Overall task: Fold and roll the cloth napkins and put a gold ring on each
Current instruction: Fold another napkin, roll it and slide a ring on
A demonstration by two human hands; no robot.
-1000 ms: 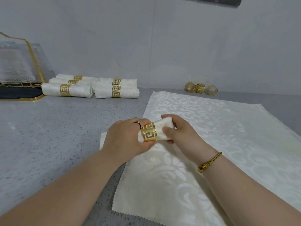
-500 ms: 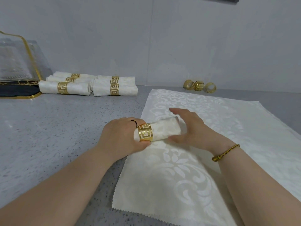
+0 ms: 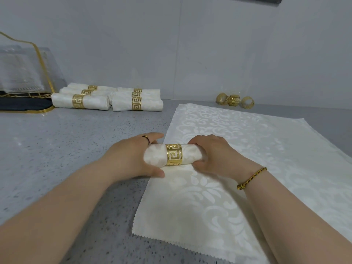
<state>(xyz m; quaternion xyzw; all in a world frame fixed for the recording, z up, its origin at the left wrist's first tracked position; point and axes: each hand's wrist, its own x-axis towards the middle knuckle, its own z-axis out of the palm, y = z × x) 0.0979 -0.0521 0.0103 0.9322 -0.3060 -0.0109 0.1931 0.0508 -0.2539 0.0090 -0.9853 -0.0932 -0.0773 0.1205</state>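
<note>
We hold the rolled napkin (image 3: 172, 154) crosswise between us: our left hand (image 3: 131, 155) curls round its left end, our right hand (image 3: 213, 155) round its right, the gold ring (image 3: 174, 154) sitting mid-roll, above the flat cloth (image 3: 238, 168).

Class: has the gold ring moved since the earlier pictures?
Yes: gold ring now mid-roll, not at rolled napkin's left end; barely shifted against flat cloth's edge.

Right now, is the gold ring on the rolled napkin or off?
On: the gold ring encircles the rolled napkin at its middle.
</note>
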